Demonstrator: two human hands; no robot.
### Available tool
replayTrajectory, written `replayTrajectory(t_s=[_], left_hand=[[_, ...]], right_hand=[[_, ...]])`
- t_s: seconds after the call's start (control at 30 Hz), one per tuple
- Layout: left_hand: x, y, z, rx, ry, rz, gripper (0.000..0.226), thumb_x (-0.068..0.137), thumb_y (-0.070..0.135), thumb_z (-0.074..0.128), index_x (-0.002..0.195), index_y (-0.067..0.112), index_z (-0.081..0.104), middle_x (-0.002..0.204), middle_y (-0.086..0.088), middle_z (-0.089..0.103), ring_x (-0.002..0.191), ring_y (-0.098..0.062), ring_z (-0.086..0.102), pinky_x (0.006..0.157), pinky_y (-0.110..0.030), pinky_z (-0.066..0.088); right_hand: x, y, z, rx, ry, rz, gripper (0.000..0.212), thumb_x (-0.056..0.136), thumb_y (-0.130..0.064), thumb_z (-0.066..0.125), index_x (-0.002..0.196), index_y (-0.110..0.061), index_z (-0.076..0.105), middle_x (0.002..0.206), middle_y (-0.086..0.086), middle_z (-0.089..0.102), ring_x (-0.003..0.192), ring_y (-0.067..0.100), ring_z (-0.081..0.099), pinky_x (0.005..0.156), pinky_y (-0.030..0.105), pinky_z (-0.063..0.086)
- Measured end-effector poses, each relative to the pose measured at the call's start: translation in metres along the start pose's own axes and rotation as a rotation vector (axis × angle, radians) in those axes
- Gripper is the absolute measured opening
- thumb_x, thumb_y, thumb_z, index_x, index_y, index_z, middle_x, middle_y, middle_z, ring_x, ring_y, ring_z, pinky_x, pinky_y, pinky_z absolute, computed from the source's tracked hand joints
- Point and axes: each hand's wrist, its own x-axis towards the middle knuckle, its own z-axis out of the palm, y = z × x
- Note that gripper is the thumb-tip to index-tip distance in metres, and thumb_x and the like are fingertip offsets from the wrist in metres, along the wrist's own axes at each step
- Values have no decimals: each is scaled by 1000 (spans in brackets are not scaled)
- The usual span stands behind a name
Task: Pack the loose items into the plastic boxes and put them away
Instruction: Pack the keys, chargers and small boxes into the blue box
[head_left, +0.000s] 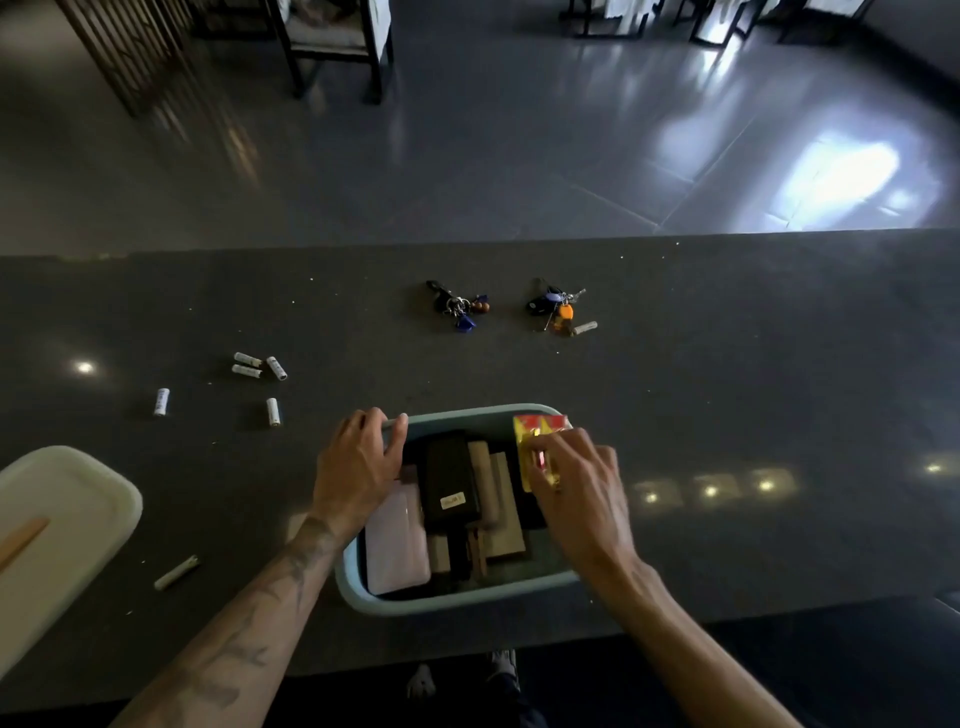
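One pale blue plastic box (363, 592), rounded at the corners, near the front edge of the dark speckled counter (727, 364). Inside, packed side by side: one pale pink flat item (397, 545) at the left, one black case (451, 480) with a small white label, writing too blurred to read, and several tan and brown flat pieces (501, 512) at the right. One red and yellow packet (540, 428), glossy, upright at the box's far right corner, print not legible.

Left hand (358, 467) open, fingers spread over the far left rim of the box, palm above the pink item. Right hand (576, 483) pinching the red and yellow packet between fingertips over the right side of the box.

Five white cylindrical batteries loose on the counter at left: a cluster of three (258, 365), one alone farther left (161, 401), one just below the cluster (272, 411). Lettering on them unreadable. One slim whitish tube (176, 572) near the front left. Two bunches of keys at the far middle, well apart from the box: one with blue tags (460, 309), one with an orange fob (553, 307), a small white cylinder (585, 328) just beside the latter.

One white lid (78, 499), smooth with rounded corners, at the left edge, an orange stick (21, 538) on it.
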Motion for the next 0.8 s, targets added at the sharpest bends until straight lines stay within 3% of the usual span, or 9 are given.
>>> replayTrajectory(t_s=[0.1,0.2,0.33,0.5,0.63,0.7,0.8], left_hand=[[0,6,-5,-89,23,-96,32,100,57,37,100,29,53,93,9,55,83,-6,58,62,-20,47],[-1,10,-7,-31,30,-93,35,100,57,35,101,27,54,93,9,53,82,-4,52,59,-14,34],[-1,11,-9,-61,27,-117,38,102,57,35,98,25,54,92,6,57,81,-7,56,67,-26,52],[-2,14,-14,-10,0,-104,37,103,52,36,104,22,57,97,3,58,84,-8,53,72,-26,51],[-1,12,-16,28,-75,-83,34,104,47,39,117,22,56,108,1,56,90,-7,49,75,-23,47],[1,12,-14,51,-103,-49,34,105,46,38,124,22,54,113,1,54,93,-6,46,76,-20,45],[4,14,-15,-80,-57,-133,36,104,51,39,108,21,57,104,0,58,93,-13,57,81,-32,53]], right_hand=[[1,-7,27,-45,-109,31,22,99,-36,55,121,-38,59,129,-13,49,110,20,45,72,32,51],[14,-1,47,-184,-195,112,26,101,-24,47,124,-32,57,134,-6,46,111,27,44,69,38,52],[23,0,67,-113,-239,153,30,101,-18,41,124,-26,57,139,0,48,115,32,49,87,46,49],[21,4,71,-108,-245,80,26,103,-23,37,105,-34,61,125,-4,57,106,28,57,83,44,49],[28,5,63,-120,-312,69,35,105,-25,38,136,-31,53,146,1,47,115,28,59,92,44,50],[30,6,57,-83,-291,70,35,104,-26,41,136,-33,54,142,-1,50,113,27,59,93,45,50],[37,8,43,18,-173,10,25,100,-23,52,122,-29,62,128,-3,58,107,17,60,90,37,54]])
